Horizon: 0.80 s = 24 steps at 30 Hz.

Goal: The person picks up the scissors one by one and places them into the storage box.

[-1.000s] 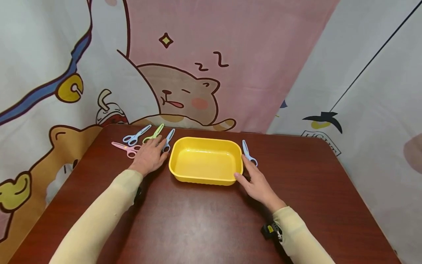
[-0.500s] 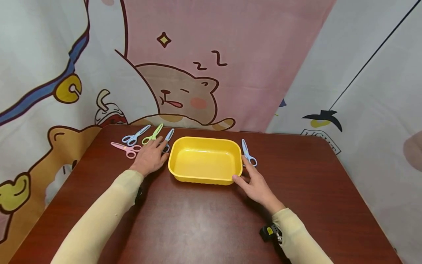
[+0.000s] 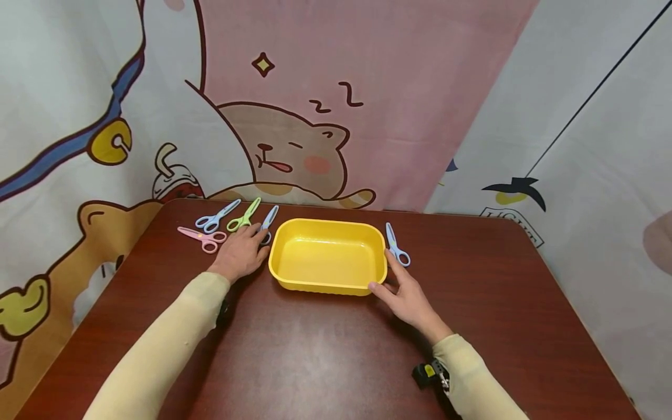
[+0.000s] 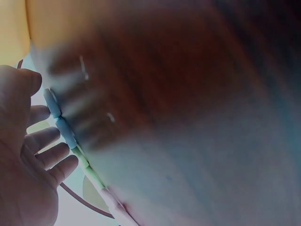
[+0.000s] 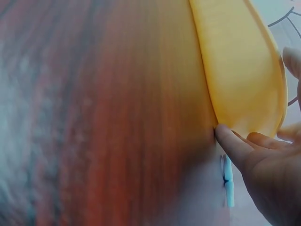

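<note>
Dark table point(image 3: 310, 356); right hand point(image 3: 406, 294), unclenched, touches tray point(image 3: 322, 286), likely steadying it; left hand point(image 3: 241, 252) relaxed, grasping nothing, at blue scissors point(image 3: 270, 216)

A cartoon-printed cloth point(image 3: 409, 87) hangs behind the reddish-brown table point(image 3: 315, 356).

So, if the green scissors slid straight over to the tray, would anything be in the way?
Yes: blue scissors lie between the green scissors and the tray, handles partly hidden by the left hand. The tray's raised side would likely block sliding too.
</note>
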Motion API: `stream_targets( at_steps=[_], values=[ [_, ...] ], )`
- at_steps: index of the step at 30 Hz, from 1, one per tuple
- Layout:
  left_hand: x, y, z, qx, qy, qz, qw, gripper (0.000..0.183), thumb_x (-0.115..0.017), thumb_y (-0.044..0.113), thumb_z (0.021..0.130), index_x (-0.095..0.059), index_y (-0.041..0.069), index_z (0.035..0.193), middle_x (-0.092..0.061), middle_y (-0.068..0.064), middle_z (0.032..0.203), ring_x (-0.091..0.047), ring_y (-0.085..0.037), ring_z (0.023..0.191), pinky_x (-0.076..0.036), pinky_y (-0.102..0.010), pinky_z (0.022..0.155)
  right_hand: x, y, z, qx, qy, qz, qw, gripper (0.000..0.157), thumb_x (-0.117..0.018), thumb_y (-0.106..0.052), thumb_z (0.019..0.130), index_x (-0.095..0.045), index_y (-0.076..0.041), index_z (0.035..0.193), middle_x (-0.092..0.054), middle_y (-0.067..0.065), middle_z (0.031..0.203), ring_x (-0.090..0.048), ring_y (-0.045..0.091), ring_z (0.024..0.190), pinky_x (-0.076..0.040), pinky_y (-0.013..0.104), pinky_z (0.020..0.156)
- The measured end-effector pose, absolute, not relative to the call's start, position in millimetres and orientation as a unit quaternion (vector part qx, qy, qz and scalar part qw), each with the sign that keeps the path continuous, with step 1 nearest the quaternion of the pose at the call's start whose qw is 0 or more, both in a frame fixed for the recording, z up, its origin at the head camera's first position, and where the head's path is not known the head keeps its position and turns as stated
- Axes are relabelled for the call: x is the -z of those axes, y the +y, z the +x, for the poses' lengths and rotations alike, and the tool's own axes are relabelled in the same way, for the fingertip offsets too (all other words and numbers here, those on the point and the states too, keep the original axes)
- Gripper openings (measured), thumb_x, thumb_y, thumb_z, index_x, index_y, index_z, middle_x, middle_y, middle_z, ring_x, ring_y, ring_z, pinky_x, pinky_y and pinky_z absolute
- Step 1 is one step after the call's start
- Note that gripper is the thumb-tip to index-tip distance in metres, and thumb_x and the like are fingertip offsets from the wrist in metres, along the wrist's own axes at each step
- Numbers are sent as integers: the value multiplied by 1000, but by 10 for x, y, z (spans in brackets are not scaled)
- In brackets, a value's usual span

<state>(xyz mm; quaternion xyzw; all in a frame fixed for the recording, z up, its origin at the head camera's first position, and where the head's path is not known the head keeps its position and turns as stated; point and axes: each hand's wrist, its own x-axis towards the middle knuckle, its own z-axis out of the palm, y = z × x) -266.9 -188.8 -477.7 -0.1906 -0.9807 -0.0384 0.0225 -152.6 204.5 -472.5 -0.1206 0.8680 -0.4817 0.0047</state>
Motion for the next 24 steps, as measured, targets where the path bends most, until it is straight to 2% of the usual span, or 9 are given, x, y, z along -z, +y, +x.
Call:
stream_targets(
  at_steps=[5,13,24],
  values=[
    [4768,-1890,-2661,44,-980,-191,27,53,-56,29,104,-53,-1,147,-50,-26,150,-47,-45,136,-38,-57,116,4722,2029,-1522,489,864,-116,6,88,-74,-20,96,-20,-9,165,-28,18,167,-49,36,141,-55,41,98],
    [4730,-1879,-2653,36,-980,-193,29,48,-58,28,104,-59,-1,142,-56,-25,142,-50,-43,133,-40,-56,114,4720,2013,-1517,486,868,-102,11,89,-75,-22,96,-20,-9,165,-28,17,167,-55,34,136,-55,41,98],
    [4695,-1924,-2642,80,-982,-170,8,48,-67,28,99,-62,3,140,-58,-25,140,-50,-45,134,-37,-57,117,4730,2011,-1522,507,856,-99,22,90,-76,-20,96,-20,-10,165,-30,19,166,-60,35,129,-55,37,97]
  ],
)
